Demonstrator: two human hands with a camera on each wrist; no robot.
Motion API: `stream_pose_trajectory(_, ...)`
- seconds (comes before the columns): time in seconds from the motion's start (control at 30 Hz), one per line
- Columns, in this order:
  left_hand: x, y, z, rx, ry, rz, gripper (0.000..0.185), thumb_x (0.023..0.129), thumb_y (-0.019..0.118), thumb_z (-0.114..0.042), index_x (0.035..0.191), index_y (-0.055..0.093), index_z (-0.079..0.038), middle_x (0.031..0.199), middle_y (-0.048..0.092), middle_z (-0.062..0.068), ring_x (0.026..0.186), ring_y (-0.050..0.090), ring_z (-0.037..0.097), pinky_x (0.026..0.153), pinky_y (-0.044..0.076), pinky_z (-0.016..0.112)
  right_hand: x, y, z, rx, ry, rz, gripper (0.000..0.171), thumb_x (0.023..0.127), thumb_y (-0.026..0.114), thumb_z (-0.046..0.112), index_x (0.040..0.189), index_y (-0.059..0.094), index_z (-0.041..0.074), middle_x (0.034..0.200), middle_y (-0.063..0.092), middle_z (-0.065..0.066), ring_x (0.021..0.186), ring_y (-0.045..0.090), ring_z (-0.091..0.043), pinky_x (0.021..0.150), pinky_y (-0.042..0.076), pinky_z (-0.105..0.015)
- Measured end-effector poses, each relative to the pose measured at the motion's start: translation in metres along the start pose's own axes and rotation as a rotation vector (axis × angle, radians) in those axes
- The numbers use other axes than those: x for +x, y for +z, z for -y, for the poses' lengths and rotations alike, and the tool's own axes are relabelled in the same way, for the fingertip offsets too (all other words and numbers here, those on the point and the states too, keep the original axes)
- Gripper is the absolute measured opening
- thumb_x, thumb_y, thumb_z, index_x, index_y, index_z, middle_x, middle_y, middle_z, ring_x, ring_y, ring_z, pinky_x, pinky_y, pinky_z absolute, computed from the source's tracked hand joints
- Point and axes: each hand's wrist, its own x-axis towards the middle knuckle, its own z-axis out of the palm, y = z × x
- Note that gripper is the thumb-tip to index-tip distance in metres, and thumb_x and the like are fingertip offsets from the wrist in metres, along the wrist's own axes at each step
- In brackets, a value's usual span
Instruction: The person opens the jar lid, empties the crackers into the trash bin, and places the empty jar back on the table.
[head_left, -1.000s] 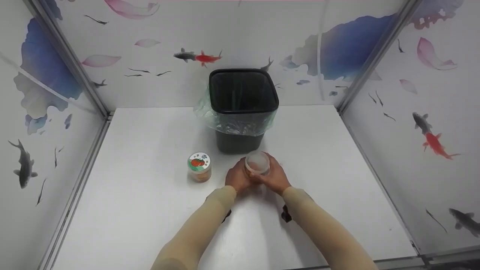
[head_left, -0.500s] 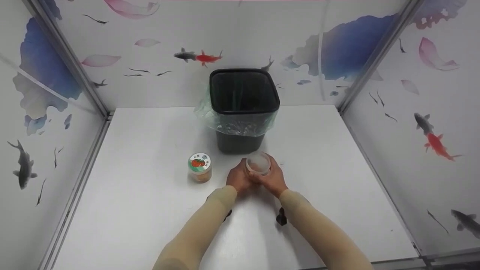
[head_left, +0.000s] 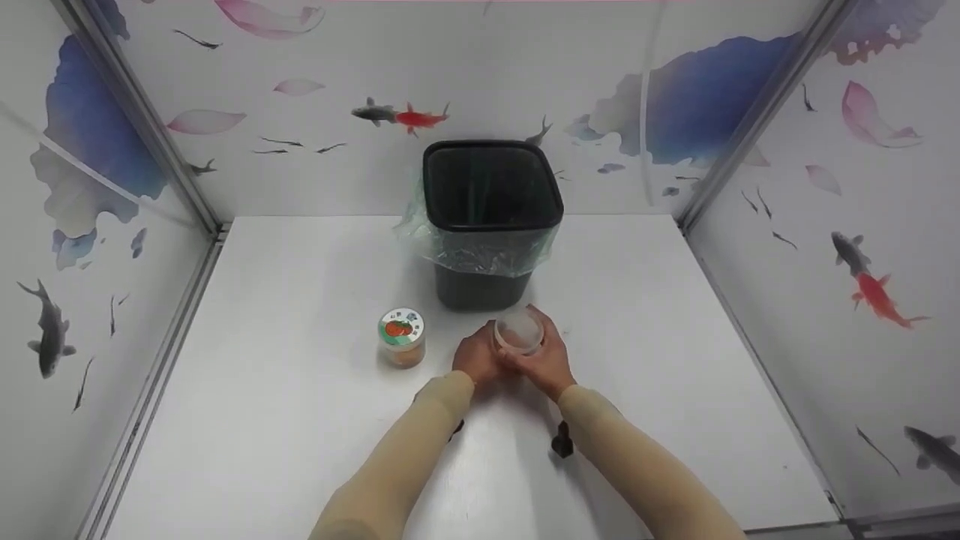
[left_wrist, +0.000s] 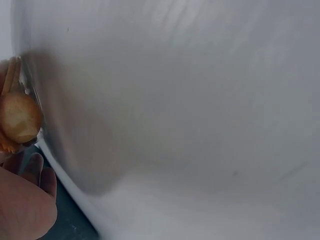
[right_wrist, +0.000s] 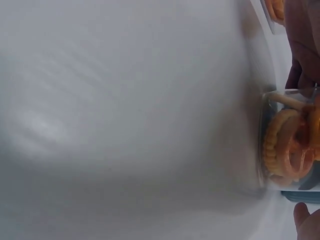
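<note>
Two hands meet near the middle of the white desk [head_left: 285, 420], both clasped around one clear round plastic jar [head_left: 517, 334] with a translucent lid. The left hand [head_left: 475, 360] wraps its grip around the jar's left side, and the right hand [head_left: 546, 358] curls its grip around the right side and far rim. The wrist views show orange ring-shaped snacks [right_wrist: 287, 150] inside the clear wall. A second jar, a small clear one with a tomato-print lid [head_left: 401, 337], stands alone just to the left of the hands. One black square waste bin lined with a clear plastic bag [head_left: 487, 217] stands toward the desk's far edge, directly behind the held jar.
</note>
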Motion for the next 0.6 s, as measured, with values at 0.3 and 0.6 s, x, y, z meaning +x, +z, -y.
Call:
stream_pose_trajectory(0.3,0.0003,0.003,0.0006,-0.027,0.022,0.007,0.08,0.074,0.08,-0.046,0.138,0.051,-0.008,0.127,0.065,0.008,0.116,0.062,0.026,0.1,0.047,0.037,0.0008,0.0034,0.0019,0.01,-0.005,-0.056,0.1,0.063,0.093,0.048,0.146,0.047,0.017,0.146,0.049,0.001,0.132,0.047,-0.027,0.106,0.036,-0.049)
stream_pose_trajectory(0.6,0.0027,0.0051,0.0013,0.039,0.007,-0.018,0.077,0.076,0.077,-0.047,0.137,0.052,-0.008,0.123,0.067,0.008,0.109,0.065,0.027,0.095,0.05,0.039,0.0039,0.0,0.0004,-0.02,0.002,-0.022,0.096,0.063,0.093,0.05,0.143,0.051,0.018,0.144,0.051,0.004,0.128,0.048,-0.021,0.104,0.039,-0.047)
